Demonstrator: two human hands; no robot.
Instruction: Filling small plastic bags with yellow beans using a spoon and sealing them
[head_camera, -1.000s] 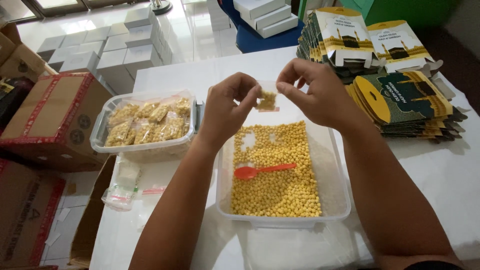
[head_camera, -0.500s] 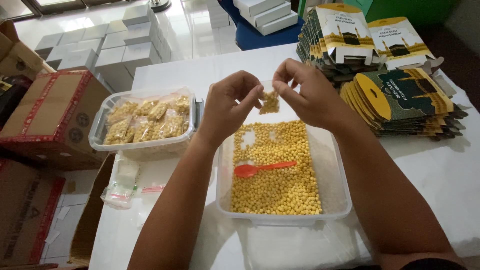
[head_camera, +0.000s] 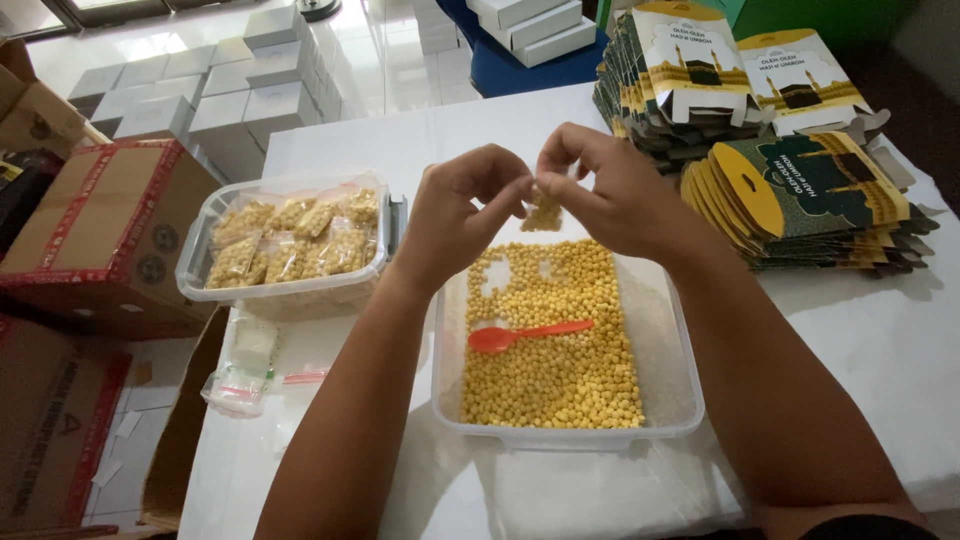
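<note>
My left hand (head_camera: 462, 215) and my right hand (head_camera: 608, 190) meet above the far end of a clear plastic tub (head_camera: 676, 405). Together they pinch the top of a small clear pouch (head_camera: 545, 212) holding yellow round pieces. The tub below holds a layer of the same yellow pieces (head_camera: 556, 355), and a red plastic spoon (head_camera: 525, 333) lies on them. To the left stands a second clear tub (head_camera: 290, 288) filled with several filled pouches.
Stacks of flat printed cartons (head_camera: 800, 200) lie at the right on the white table (head_camera: 900, 340). A bundle of empty clear pouches (head_camera: 243, 372) lies at the table's left edge. Brown cardboard boxes (head_camera: 100, 235) and white boxes (head_camera: 180, 95) stand on the floor beyond.
Both hands have drawn closer together and slightly lower, fingers working along the pouch's top edge. The tub, spoon and cartons have not moved.
</note>
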